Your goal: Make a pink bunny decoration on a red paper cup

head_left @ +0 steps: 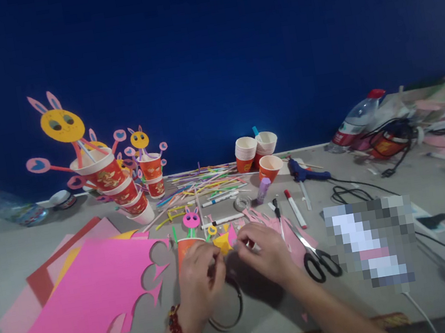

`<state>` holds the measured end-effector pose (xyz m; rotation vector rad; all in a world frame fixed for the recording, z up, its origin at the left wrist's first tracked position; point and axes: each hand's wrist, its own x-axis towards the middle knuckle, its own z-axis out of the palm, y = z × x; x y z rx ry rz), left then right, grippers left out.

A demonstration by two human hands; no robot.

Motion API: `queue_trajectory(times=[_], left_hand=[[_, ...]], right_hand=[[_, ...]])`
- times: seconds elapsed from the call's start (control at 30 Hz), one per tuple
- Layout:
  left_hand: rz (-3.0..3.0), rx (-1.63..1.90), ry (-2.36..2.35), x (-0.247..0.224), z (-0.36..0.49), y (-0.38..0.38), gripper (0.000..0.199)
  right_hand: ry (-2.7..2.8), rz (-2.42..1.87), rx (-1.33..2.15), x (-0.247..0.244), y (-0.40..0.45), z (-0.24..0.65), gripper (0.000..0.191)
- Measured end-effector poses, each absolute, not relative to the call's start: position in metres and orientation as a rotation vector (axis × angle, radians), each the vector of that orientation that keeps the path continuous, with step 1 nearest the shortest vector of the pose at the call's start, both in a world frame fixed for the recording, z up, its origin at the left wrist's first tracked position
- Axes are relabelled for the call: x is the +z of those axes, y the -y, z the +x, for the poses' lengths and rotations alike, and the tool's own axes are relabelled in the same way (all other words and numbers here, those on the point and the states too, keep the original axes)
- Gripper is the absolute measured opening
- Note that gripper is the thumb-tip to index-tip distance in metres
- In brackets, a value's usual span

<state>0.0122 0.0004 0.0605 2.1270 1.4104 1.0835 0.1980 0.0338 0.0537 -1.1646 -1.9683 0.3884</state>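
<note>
Near the bench's far left corner, a clear bottle [12,208] with a blue lid lies tilted, a small jar [63,199] to its right. Nearer the left edge, coloured paper sheets [92,291] overlap, bright pink on top, its right side cut into curves. Behind them stand stacked red cups [106,176] with yellow rabbit faces, a smaller stack [151,169] to their right.

Toward the middle, an orange cup [188,246] with a pink rabbit face [191,220] above it stands just behind the left hand [201,274], whose fingers are curled; whether they grip anything or touch the cup, I cannot tell. A thin dark ring [230,321] lies near the front edge. Yellow and pink paper pieces [223,242] lie between the hands, below the straws [203,181] along the far edge. The right hand [263,250] has bent fingers beside these pieces; its grip cannot be made out.

Behind it are white-rimmed cups [270,165] and a purple glue stick [263,190]. Farther right come black-handled scissors [317,257], a red-capped marker [296,209], a blue glue gun [308,172] and, by the far right corner, a red-capped bottle [357,121].
</note>
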Motion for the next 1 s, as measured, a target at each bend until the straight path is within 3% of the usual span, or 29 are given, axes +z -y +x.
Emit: queue_trajectory(times=[0.2, 0.3, 0.6, 1.0], left_hand=[[1.554, 1.085, -1.244, 0.058, 0.01, -0.002, 0.022], [1.298, 1.068, -1.104, 0.056, 0.011, -0.002, 0.023], [0.936, 0.888, -0.921, 0.057, 0.012, 0.0, 0.027], [0.929, 0.794, -0.977, 0.066, 0.012, -0.002, 0.031]], right_hand=[[2.071, -1.358, 0.387, 0.047, -0.048, 0.214, 0.017], [2.042, -1.26, 0.514, 0.045, -0.046, 0.213, 0.024], [1.837, -0.678, 0.843, 0.065, -0.033, 0.198, 0.01], [2.167, -0.432, 0.585, 0.068, -0.039, 0.207, 0.017]])
